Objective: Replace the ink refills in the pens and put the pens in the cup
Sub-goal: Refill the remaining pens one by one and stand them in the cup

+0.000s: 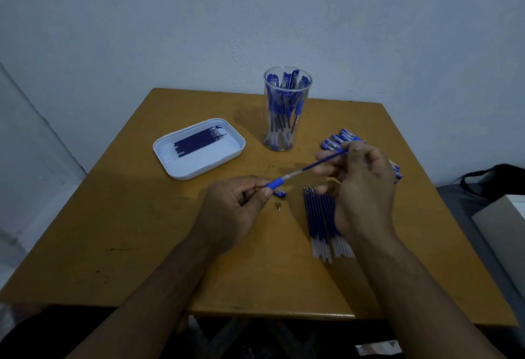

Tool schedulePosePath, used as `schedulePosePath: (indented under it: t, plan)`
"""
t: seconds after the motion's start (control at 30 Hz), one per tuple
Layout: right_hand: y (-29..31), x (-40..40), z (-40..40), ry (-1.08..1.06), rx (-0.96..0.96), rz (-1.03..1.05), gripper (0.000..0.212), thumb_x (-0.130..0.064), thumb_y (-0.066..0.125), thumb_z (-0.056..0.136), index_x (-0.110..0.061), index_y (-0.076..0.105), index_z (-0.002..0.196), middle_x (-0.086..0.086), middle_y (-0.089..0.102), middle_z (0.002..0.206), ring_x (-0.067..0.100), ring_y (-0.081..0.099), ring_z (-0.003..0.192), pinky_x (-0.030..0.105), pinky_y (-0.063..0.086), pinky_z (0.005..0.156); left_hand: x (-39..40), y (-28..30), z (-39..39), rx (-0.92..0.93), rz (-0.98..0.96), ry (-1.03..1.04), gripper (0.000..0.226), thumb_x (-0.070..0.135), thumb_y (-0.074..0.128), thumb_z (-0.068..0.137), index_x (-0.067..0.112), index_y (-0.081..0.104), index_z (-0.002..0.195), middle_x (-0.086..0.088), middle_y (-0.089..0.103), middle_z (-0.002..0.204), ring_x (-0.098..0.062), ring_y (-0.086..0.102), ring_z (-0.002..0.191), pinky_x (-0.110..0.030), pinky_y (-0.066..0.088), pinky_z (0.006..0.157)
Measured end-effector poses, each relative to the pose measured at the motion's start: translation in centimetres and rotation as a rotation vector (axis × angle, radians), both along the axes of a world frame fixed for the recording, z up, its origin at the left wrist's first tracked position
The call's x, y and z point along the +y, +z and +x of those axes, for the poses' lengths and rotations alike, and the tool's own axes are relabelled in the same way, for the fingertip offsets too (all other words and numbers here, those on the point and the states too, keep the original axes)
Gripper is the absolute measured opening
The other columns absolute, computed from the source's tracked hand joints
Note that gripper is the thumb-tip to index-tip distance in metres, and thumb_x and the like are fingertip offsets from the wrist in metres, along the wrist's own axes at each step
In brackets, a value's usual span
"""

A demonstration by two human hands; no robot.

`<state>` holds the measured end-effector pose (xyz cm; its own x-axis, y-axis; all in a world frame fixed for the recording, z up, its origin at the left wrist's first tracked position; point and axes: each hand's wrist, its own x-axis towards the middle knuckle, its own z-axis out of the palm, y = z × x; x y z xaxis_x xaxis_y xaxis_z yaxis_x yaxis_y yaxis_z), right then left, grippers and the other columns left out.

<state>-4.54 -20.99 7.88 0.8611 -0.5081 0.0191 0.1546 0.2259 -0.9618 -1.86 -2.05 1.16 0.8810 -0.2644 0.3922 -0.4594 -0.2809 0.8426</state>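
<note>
Mid-table, left hand (241, 202) pinching clear pen barrel with blue rubber grip (274, 183); right hand (360, 185) pinching thin blue ink refill (324, 161) half inside. Light, slim, probably bendy — best gripped near barrel mouth. Clear plastic cup (287, 108) at far edge.

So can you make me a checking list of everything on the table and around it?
Surface: wooden table, scuffed.
Job's things: clear cup holding pens; white tray with refills; loose refills below the right hand; pens behind that hand; pen barrel with a refill partly in it.
Clutter: small metal tip; blue cap.
Hands: left hand grips the barrel; right hand pinches the refill.
Cables: nothing seen.
Surroundings: pale wall; dark bag at right.
</note>
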Motion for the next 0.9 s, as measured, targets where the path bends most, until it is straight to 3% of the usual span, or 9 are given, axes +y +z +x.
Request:
schedulePosePath:
  t: [0.1,0.17,0.33,0.47,0.53,0.73,0.9]
  plan:
    - [-0.4,-1.6,0.6,-0.09,0.117,-0.05,0.012,-0.018,0.051,0.106,-0.015,0.061,0.111,0.013,0.071,0.086,0.014,0.057,0.06,0.027,0.045,0.043,0.1,-0.1,0.2,0.022,-0.035,0.058,0.016,0.022,0.065,0.098,0.022,0.075,0.112,-0.003,0.059,0.065,-0.024,0.055,0.06,-0.037,0.048,0.053]
    - [-0.6,-2.8,0.7,-0.013,0.254,-0.165,0.02,-0.006,0.054,0.1,-0.015,0.065,0.115,0.009,0.066,0.084,0.014,0.053,0.064,0.026,0.041,0.046,0.2,-0.3,0.5,0.054,-0.057,0.096,0.016,0.022,0.064,0.1,0.022,0.075,0.112,0.001,0.06,0.066,-0.023,0.057,0.064,-0.041,0.051,0.058]
    - [-0.6,-5.2,-0.6,0.213,0.505,-0.753,0.024,-0.013,0.059,0.101,-0.015,0.067,0.124,0.004,0.07,0.101,0.012,0.067,0.081,0.036,0.058,0.068,0.1,-0.3,0.4,0.03,-0.028,0.075,0.017,0.024,0.063,0.1,0.021,0.074,0.113,-0.005,0.06,0.065,-0.029,0.057,0.063,-0.048,0.05,0.056]
    - [-1.2,-6.2,-1.1,0.236,0.632,-1.057,0.016,-0.015,0.058,0.102,-0.012,0.073,0.1,0.0,0.066,0.077,0.012,0.061,0.069,0.026,0.044,0.053,0.0,-0.2,0.5,0.031,-0.009,0.084,0.019,0.024,0.063,0.1,0.019,0.074,0.114,-0.002,0.061,0.066,-0.027,0.057,0.063,-0.049,0.05,0.057]
    - [-1.7,-6.1,-1.2,0.206,0.655,-1.119,0.015,-0.018,0.061,0.1,-0.013,0.074,0.106,-0.005,0.064,0.077,0.008,0.06,0.069,0.022,0.041,0.052,-0.1,-0.1,0.4,0.024,-0.003,0.079,0.017,0.024,0.063,0.1,0.022,0.074,0.113,-0.006,0.061,0.067,-0.029,0.057,0.063,-0.049,0.049,0.056]
    - [-2.2,-5.8,-1.6,0.191,0.641,-1.199,0.019,-0.021,0.065,0.098,-0.014,0.076,0.112,-0.001,0.071,0.085,0.01,0.064,0.069,0.024,0.051,0.059,-0.1,0.1,0.1,0.012,0.022,0.075,0.017,0.022,0.063,0.1,0.022,0.073,0.114,-0.007,0.06,0.066,-0.027,0.056,0.061,-0.048,0.049,0.056]
    - [-2.0,-5.8,-2.0,0.222,0.639,-1.201,0.019,-0.02,0.063,0.099,-0.015,0.076,0.112,0.003,0.074,0.093,0.013,0.068,0.073,0.035,0.061,0.071,0.0,-0.1,0.2,0.018,0.027,0.088,0.018,0.022,0.064,0.1,0.021,0.073,0.116,-0.009,0.062,0.069,-0.03,0.058,0.063,-0.05,0.051,0.056]
